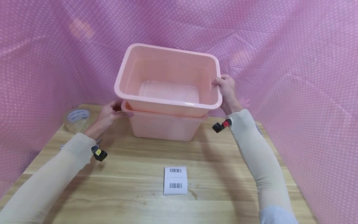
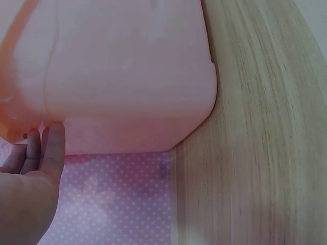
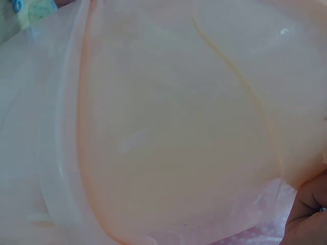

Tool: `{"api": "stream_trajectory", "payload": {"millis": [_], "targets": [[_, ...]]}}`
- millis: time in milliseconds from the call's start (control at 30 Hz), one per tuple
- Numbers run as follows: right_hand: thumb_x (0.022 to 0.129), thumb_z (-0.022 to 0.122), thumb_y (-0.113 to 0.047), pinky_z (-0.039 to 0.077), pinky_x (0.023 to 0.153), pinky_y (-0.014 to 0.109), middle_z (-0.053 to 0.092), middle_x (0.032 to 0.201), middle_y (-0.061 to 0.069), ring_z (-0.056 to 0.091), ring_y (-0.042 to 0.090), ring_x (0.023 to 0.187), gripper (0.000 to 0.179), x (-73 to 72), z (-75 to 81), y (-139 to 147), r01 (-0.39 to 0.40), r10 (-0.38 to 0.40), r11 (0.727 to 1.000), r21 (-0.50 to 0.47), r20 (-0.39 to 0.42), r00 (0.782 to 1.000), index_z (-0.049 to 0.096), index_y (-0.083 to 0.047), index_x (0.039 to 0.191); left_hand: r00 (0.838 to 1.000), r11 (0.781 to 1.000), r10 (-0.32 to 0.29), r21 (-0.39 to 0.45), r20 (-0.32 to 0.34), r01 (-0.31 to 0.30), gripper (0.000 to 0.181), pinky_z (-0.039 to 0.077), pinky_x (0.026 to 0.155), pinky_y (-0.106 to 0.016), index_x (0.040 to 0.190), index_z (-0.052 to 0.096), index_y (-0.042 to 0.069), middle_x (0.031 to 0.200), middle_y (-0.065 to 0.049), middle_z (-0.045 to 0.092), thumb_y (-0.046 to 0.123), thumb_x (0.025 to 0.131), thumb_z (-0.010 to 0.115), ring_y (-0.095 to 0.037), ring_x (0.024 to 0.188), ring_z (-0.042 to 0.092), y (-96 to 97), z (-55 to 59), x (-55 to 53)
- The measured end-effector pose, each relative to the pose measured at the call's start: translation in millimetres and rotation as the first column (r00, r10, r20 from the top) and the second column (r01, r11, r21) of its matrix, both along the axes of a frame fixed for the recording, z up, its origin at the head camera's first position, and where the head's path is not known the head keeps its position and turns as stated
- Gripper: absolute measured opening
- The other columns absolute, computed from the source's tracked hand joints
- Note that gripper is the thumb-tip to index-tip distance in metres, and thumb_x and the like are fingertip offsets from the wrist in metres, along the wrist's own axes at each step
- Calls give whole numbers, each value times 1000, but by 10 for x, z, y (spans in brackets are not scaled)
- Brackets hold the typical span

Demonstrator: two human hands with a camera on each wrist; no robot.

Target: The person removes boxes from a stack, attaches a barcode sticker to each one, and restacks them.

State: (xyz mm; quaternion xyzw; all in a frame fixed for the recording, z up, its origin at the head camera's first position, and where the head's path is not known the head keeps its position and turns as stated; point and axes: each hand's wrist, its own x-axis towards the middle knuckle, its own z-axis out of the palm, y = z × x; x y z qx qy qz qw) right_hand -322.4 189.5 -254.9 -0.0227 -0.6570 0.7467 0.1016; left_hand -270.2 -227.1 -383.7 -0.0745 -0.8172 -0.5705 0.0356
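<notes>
Two pink plastic bins stand one inside the other at the back of the table. The upper bin sits raised and tilted in the lower bin, its hollow inside facing me. My right hand grips the upper bin's right rim, thumb inside. At the lower bin's left rim, my left hand holds the edge with its fingertips. The left wrist view shows those fingers against the lower bin's rim. In the right wrist view, bin wall fills most of the picture, with part of the right hand at the corner.
A roll of clear tape lies at the table's left edge, partly behind the left arm. A white paper with two barcodes lies on the wooden table in front. Pink dotted cloth hangs around the back and sides.
</notes>
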Motion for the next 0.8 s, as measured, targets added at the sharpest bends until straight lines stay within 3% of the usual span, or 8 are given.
{"api": "stream_trajectory", "payload": {"millis": [233, 600, 800], "targets": [[73, 54, 13, 65, 76, 30, 64, 85, 8, 73, 20, 76, 23, 31, 24, -1, 3, -11, 997, -76, -109, 994, 51, -8, 80, 999, 999, -34, 10, -42, 35, 60, 48, 93, -9, 136, 52, 0, 115, 15, 60, 18, 86, 82, -2, 110, 55, -42, -12, -25], [73, 52, 16, 65, 69, 28, 69, 76, 6, 75, 19, 71, 24, 78, 100, 20, -25, 5, 994, -102, -200, 980, 50, -7, 81, 999, 999, -26, 33, -44, 28, 62, 51, 90, -10, 138, 52, 2, 115, 16, 61, 18, 86, 82, -1, 108, 57, -65, -10, -32], [73, 51, 16, 64, 66, 25, 71, 74, 5, 75, 18, 69, 25, 106, 155, 53, -37, 11, 995, -97, -252, 968, 50, -7, 82, 999, 999, -37, 34, -37, 38, 61, 50, 91, -10, 139, 51, 5, 121, 9, 61, 18, 87, 81, -4, 111, 56, -56, -1, -52]]}}
